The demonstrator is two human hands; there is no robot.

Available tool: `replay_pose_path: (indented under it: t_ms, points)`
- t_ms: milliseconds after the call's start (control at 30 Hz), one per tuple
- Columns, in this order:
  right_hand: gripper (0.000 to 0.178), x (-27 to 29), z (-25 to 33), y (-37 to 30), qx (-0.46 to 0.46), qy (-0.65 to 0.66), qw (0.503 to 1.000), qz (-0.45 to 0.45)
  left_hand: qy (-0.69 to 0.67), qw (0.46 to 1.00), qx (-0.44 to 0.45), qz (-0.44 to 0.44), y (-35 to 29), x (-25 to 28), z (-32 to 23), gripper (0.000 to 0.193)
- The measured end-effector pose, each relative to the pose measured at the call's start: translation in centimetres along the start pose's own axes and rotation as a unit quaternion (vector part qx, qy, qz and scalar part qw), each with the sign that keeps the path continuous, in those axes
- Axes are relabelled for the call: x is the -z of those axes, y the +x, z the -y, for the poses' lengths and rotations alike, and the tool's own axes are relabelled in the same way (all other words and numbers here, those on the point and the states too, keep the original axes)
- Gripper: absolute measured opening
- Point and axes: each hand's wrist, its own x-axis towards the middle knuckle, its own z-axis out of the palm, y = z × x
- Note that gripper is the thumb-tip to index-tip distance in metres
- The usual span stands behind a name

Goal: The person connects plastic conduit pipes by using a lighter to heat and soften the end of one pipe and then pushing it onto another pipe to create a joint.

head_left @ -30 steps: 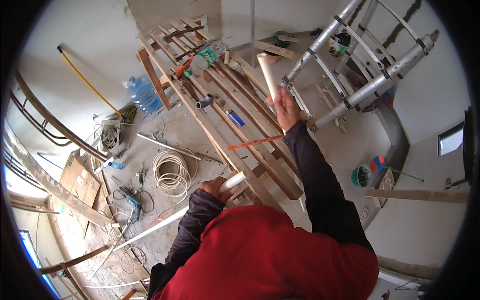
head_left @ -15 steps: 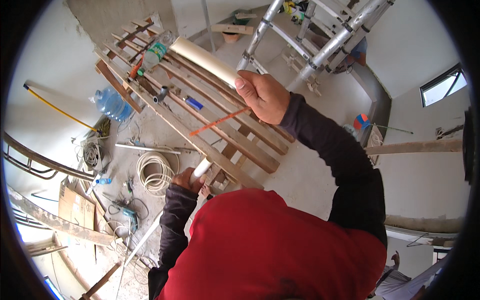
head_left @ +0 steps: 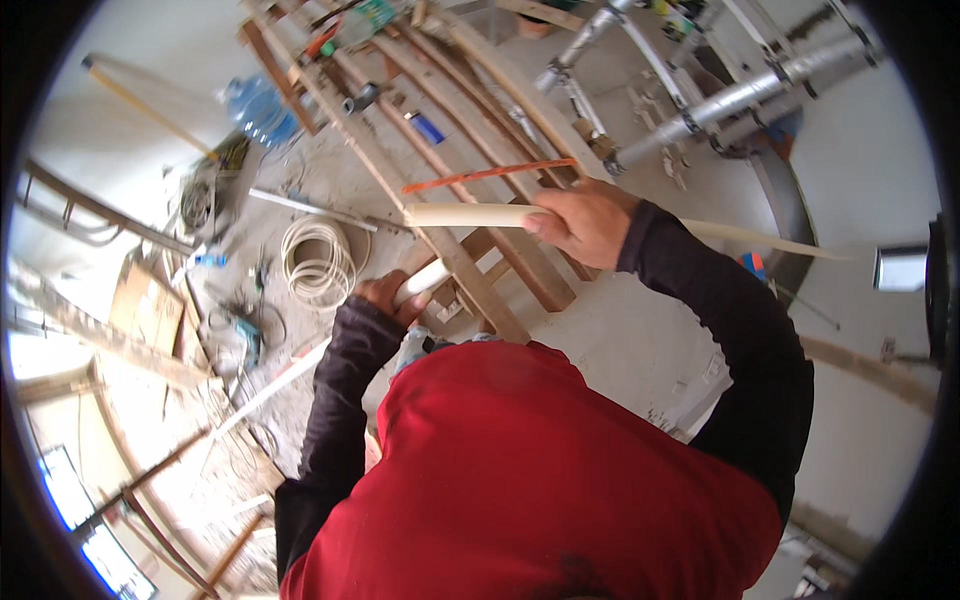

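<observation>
In my right hand (head_left: 582, 222) is a cream plastic pipe (head_left: 470, 216), fingers wrapped round it. Its near end points left over the slatted wooden bench (head_left: 490, 310), and a long thin length runs off to the right behind my sleeve. My left hand (head_left: 385, 297), lower down, is closed round a white pipe (head_left: 425, 282). One end of that pipe reaches the bench's edge; the rest slants down to the left past my forearm. The two pipe ends are apart. A thin orange strip (head_left: 490, 176) lies across the slats just beyond the cream pipe.
On the bench lie a blue object (head_left: 425, 127), a dark grey pipe fitting (head_left: 361, 97) and a green-labelled bottle (head_left: 368, 20). A coil of cream tubing (head_left: 318, 262), a teal power drill (head_left: 247, 335) and a water jug (head_left: 258, 110) are on the floor. Metal scaffolding (head_left: 720, 115) stands at far right.
The cream pipe has swung from pointing up and left to pointing left, its end coming down nearer the white pipe. My view has shifted, and both hands keep their grip.
</observation>
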Motion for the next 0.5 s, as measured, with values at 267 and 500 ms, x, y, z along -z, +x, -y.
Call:
replay_pose_path:
  t_ms: [267,500]
  points:
    - [0.041,-4.6,-6.0,-2.7,-0.007,-0.024,0.996,0.090,0.014,0.992,0.102,0.069,-0.8,-1.4,-2.8,0.034]
    - [0.046,-6.4,-8.7,-3.8,-0.006,-0.009,0.992,0.123,-0.024,0.993,0.094,0.066,-0.4,-3.5,-2.5,0.034]
